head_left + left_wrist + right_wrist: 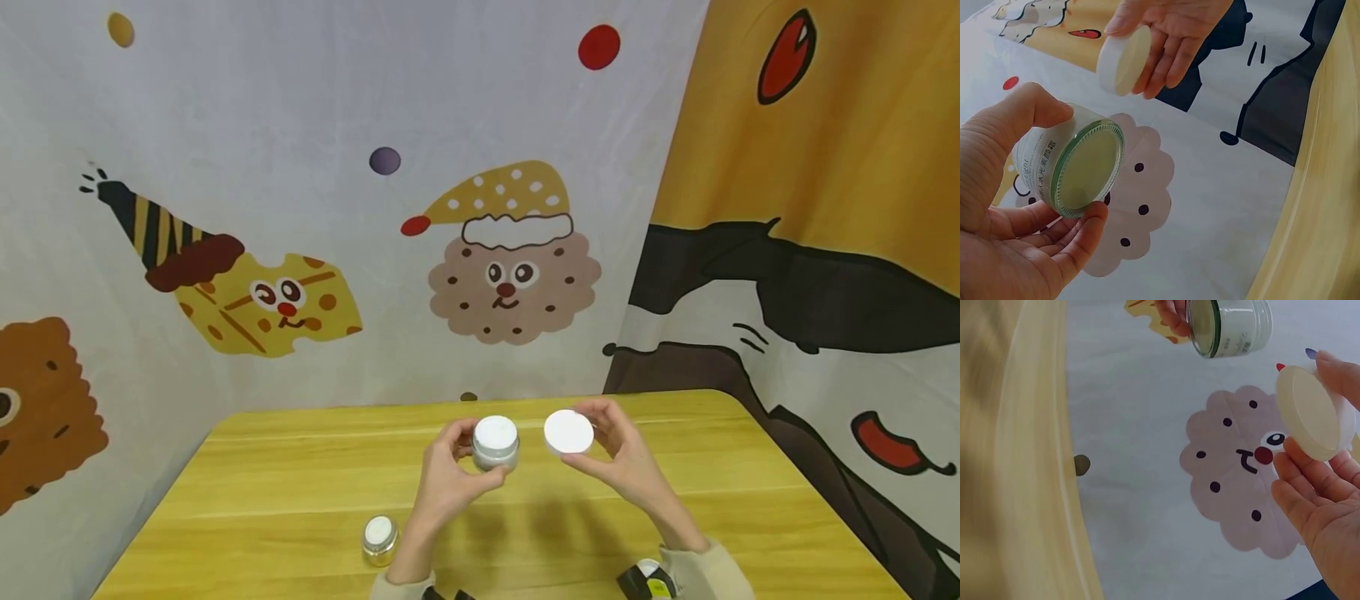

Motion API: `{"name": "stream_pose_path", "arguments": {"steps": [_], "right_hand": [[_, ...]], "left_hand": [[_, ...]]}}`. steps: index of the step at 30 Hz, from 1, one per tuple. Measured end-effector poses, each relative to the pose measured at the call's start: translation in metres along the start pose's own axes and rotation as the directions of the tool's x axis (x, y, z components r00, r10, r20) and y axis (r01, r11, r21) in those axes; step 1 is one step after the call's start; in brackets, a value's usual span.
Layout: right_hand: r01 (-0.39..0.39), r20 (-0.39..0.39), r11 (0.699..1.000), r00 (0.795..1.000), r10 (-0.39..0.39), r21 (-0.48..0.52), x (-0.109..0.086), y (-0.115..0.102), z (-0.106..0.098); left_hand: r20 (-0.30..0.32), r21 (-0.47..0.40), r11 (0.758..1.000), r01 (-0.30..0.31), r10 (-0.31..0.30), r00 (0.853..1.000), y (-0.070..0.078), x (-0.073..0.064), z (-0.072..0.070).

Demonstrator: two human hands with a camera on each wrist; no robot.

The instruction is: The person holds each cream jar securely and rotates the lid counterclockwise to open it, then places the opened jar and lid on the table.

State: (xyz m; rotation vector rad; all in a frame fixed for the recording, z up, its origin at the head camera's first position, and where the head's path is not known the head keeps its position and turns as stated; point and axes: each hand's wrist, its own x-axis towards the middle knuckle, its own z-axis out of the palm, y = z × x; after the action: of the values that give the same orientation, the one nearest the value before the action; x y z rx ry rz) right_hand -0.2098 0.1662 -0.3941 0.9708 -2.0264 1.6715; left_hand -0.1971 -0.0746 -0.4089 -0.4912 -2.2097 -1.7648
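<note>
My left hand grips a cream jar above the table, thumb on one side and fingers on the other. The jar is glass with a white top face and printed lettering on its side; its thick round base faces the left wrist camera. To its right, my right hand pinches a round white lid by its edge between thumb and fingers. Lid and jar are held apart at about the same height. The right wrist view shows the lid's shallow underside.
A second small glass jar with a white top stands on the wooden table, left of my left forearm. A small black and yellow-green object lies by my right sleeve. Behind the table hangs a cartoon-printed cloth.
</note>
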Motion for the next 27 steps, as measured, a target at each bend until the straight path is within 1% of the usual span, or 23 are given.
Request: {"name": "stream_pose_path", "arguments": {"steps": [7,15,20,27], "right_hand": [[-0.027,0.007,0.998,1.0,0.027,-0.053,-0.007,0.003,-0.007],[-0.122,0.017,0.986,0.992,0.124,-0.117,-0.018,0.006,-0.013],[-0.143,-0.004,0.981,0.99,0.144,-0.132,-0.026,0.009,-0.017],[-0.172,0.01,0.971,0.984,0.176,-0.163,-0.033,0.013,-0.022]], "left_hand": [[-0.008,-0.009,1.0,0.004,-0.004,1.0,-0.001,0.0,-0.002],[-0.004,-0.049,0.999,0.007,-0.007,1.0,-0.002,-0.001,-0.003],[0.0,-0.054,0.998,0.019,-0.019,1.0,-0.002,-0.002,-0.003],[0.001,-0.047,0.998,0.032,-0.032,0.999,-0.002,-0.003,-0.002]]}}
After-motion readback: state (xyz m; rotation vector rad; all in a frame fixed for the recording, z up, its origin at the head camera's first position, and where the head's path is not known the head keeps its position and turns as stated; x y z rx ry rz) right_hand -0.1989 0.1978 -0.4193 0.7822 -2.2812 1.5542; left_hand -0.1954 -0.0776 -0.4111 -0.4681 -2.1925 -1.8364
